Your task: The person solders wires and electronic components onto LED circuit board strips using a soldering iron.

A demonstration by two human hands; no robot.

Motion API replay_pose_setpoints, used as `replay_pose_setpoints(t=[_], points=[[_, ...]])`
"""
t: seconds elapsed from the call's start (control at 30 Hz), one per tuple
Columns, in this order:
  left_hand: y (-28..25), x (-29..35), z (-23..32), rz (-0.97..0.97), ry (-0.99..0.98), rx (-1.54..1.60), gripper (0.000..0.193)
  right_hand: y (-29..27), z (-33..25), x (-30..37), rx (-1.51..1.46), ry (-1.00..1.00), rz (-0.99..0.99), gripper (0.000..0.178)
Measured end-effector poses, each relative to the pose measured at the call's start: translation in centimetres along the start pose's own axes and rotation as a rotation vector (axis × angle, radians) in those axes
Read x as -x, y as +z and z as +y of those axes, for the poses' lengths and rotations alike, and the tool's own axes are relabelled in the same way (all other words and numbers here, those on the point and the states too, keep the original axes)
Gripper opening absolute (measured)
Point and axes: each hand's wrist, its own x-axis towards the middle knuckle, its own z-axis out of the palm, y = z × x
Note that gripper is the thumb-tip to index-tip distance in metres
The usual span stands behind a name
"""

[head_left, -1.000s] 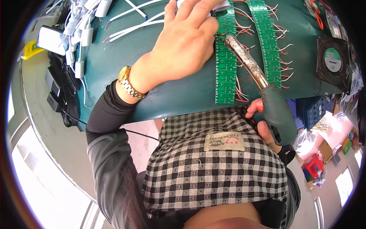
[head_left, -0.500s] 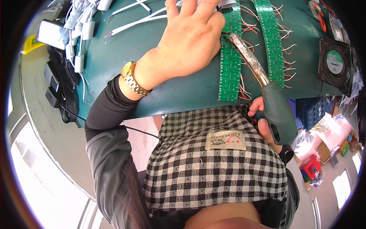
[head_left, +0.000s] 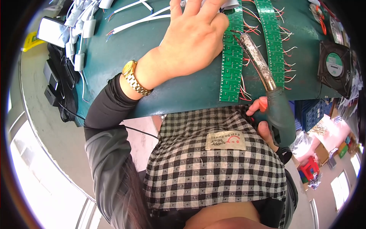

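Note:
My right hand (head_left: 264,116) grips the dark green handle of a soldering iron (head_left: 259,61), mostly hidden behind it. The iron's scorched metal barrel slants up and left, its thin tip over a green circuit board strip (head_left: 231,72). Palm down beside that strip is my left hand (head_left: 194,44), a gold watch on the wrist. Its index finger is bent and the other fingers reach the top edge; what they pinch is hidden. White cables (head_left: 141,23) run toward this hand. To the right lies a second board strip (head_left: 275,49) with red and white wires along its edge.
White cables with cylindrical blocks (head_left: 89,28) pile at the far left, near a phone-like slab (head_left: 52,31) and a yellow object (head_left: 31,41). A black fan (head_left: 334,64) stands at the right edge of the green tabletop (head_left: 183,89). Blue boards (head_left: 310,114) sit below it.
The soldering iron's tip has shifted slightly up and to the right, and its handle is more upright. My left hand has moved a little to the right.

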Motion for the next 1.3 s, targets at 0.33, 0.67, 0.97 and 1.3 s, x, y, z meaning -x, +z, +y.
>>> replay_pose_setpoints(t=[0.33, 0.67, 0.97, 1.3], points=[[3.7, 0.1, -2.8, 0.511, 0.348, -0.221, 0.018, 0.8, 0.6, 0.2, -0.108, -0.007, 0.088, 0.046], [0.8, 1.5, -1.0, 0.16, 0.025, 0.156, 0.031, 2.2, 3.5, 1.4, -0.329, -0.224, 0.373, 0.058], [-1.4, 4.9, -0.2, 0.026, -0.115, -0.044, 0.047, 2.2, 4.3, 0.6, -0.498, -0.444, 0.487, 0.056], [-5.7, 0.1, -1.2, 0.125, 0.198, -0.202, 0.016, 1.1, 5.8, -0.3, -0.529, -0.517, 0.566, 0.056]])
